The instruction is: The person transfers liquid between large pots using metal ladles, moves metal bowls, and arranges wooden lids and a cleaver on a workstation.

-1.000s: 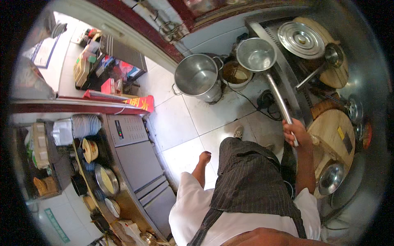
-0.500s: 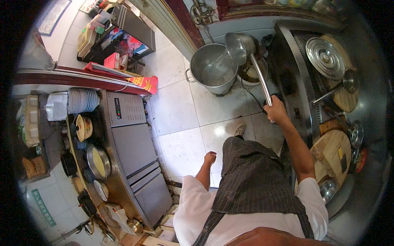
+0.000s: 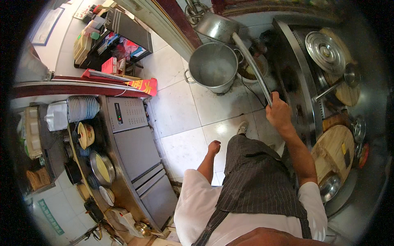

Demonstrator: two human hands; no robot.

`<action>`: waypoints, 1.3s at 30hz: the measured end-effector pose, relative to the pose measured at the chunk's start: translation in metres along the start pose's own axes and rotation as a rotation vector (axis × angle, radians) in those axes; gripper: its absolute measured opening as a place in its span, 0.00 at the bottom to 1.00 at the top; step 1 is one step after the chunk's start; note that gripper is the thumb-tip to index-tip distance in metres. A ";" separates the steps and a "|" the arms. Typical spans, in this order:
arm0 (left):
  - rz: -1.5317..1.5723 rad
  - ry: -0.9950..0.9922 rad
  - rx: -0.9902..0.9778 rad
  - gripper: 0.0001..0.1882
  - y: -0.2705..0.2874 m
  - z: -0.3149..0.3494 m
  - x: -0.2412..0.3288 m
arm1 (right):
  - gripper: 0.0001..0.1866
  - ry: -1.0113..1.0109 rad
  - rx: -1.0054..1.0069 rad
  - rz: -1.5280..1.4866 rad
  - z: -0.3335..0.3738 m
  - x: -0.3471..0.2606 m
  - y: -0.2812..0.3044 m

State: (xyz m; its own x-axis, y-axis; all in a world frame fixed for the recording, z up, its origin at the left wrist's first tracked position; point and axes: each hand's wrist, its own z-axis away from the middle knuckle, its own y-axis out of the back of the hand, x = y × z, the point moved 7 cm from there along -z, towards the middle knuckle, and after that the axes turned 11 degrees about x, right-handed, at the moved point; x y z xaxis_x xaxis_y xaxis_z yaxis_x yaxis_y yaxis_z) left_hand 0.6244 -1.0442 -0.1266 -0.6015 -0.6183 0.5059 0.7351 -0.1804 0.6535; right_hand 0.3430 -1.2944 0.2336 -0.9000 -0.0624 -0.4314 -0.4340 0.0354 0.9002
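Note:
My right hand [image 3: 280, 111] is wrapped round the long metal handle of a big water dipper [image 3: 216, 28]. The dipper's bowl is above the far rim of a tall metal stockpot [image 3: 212, 59] on the floor, and its inside is hidden from me. Liquid shows in the pot, its bottom blurred. My left hand [image 3: 214, 147] hangs beside my apron [image 3: 255, 176] with curled fingers and nothing visible in them.
Right of the stockpot stands a smaller pot [image 3: 248, 70], with a dark cord on the floor. The stove [image 3: 301, 78] along the right carries a metal lid [image 3: 325, 51] and a round wooden board [image 3: 334, 149]. A steel counter fridge [image 3: 137, 149] lines the left.
The dipper's bowl has moved up and to the left, from over the pot's right side to its far rim. The water running from it into the pot no longer shows.

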 end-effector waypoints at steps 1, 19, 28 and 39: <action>-0.022 -0.036 -0.003 0.13 0.000 -0.001 0.004 | 0.18 -0.004 0.013 -0.022 0.003 0.005 -0.001; -0.333 -0.267 -0.520 0.13 -0.146 -0.038 0.051 | 0.09 -1.069 0.728 -0.840 0.392 0.360 0.277; -0.576 -0.997 -0.718 0.12 -0.217 0.137 0.264 | 0.08 -1.346 0.505 0.528 0.700 0.592 0.302; -0.800 -1.003 -0.596 0.12 -0.233 0.125 0.197 | 0.14 -1.500 -0.085 0.242 0.781 0.750 0.197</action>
State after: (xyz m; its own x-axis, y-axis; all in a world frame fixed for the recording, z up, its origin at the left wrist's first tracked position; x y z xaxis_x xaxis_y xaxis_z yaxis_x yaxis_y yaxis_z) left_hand 0.2956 -1.0282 -0.1089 -0.6911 0.5558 0.4620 -0.0365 -0.6653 0.7457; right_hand -0.4495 -0.5548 0.0416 -0.1787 0.9777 0.1100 -0.3175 -0.1631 0.9341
